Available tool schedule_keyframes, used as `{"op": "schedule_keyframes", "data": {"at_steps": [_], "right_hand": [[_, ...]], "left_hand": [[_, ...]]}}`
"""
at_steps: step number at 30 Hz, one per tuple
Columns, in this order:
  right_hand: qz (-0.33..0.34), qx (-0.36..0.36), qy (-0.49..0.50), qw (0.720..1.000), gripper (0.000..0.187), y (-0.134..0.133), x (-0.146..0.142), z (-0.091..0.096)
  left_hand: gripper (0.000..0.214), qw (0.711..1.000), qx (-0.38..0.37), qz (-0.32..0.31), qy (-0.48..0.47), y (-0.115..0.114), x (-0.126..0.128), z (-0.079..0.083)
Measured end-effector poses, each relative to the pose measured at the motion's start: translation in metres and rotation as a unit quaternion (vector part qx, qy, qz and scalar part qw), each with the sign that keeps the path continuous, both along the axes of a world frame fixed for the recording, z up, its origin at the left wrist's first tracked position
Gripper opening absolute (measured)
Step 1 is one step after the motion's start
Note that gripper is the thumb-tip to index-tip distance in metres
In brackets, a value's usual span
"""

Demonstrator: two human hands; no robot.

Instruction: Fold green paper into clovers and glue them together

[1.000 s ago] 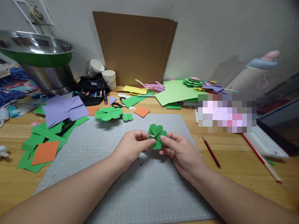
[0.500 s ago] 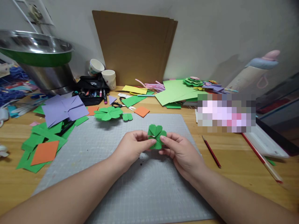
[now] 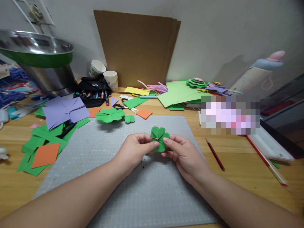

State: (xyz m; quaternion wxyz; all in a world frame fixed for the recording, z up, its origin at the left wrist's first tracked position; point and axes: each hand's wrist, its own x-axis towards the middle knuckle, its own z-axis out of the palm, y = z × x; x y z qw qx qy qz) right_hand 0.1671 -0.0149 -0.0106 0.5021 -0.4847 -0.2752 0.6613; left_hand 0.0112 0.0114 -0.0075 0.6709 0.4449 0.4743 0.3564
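Paper clover point(image 3: 159, 136), pinched by both hands' fingers point(image 3: 152, 145)

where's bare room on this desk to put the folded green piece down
Free: the grey cutting mat left of the left hand, up to the finished green clover; bare wood between the right hand and the red pencil. Crowded: green and orange scraps at the left, paper stacks along the back. Both hands hold the green paper clover.

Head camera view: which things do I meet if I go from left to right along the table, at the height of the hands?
orange paper square → left hand → green folded paper clover → right hand → red pencil
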Motion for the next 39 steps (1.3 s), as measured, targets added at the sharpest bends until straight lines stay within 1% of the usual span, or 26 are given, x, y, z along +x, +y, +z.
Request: {"op": "schedule_keyframes", "data": {"at_steps": [13, 19, 25, 29, 32, 35, 39], "right_hand": [[0.009, -0.002, 0.004, 1.0, 0.024, 0.0009, 0.001, 0.0009], [0.006, -0.002, -0.001, 1.0, 0.025, 0.001, 0.0005, 0.0011], [0.022, 0.012, -0.013, 1.0, 0.024, -0.0008, -0.0009, -0.0003], [0.04, 0.022, -0.008, 0.999, 0.027, -0.0027, -0.0029, 0.0016], [0.063, 0.027, -0.031, 0.997, 0.027, -0.0033, -0.0036, 0.0024], [0.052, 0.026, -0.046, 0.997, 0.027, -0.0033, -0.003, 0.0014], [0.033, 0.023, -0.029, 0.999, 0.026, -0.0028, -0.0019, -0.0002]], "left_hand": [[0.017, 1.0, 0.006, -0.009, 0.016, 0.0013, -0.0015, -0.0003], [0.017, 1.0, 0.013, -0.013, 0.021, 0.0006, -0.0025, -0.003], [0.02, 1.0, 0.002, -0.024, 0.006, -0.0011, 0.0, 0.0027], [0.02, 1.0, 0.014, -0.002, 0.006, -0.0019, 0.0014, 0.0063], [0.021, 1.0, 0.015, 0.004, -0.006, -0.0012, 0.0008, 0.0054], [0.023, 1.0, 0.011, 0.002, 0.002, 0.0, -0.0005, 0.0029], [0.022, 1.0, 0.014, 0.005, 0.018, 0.0006, -0.0015, 0.0008]]}}
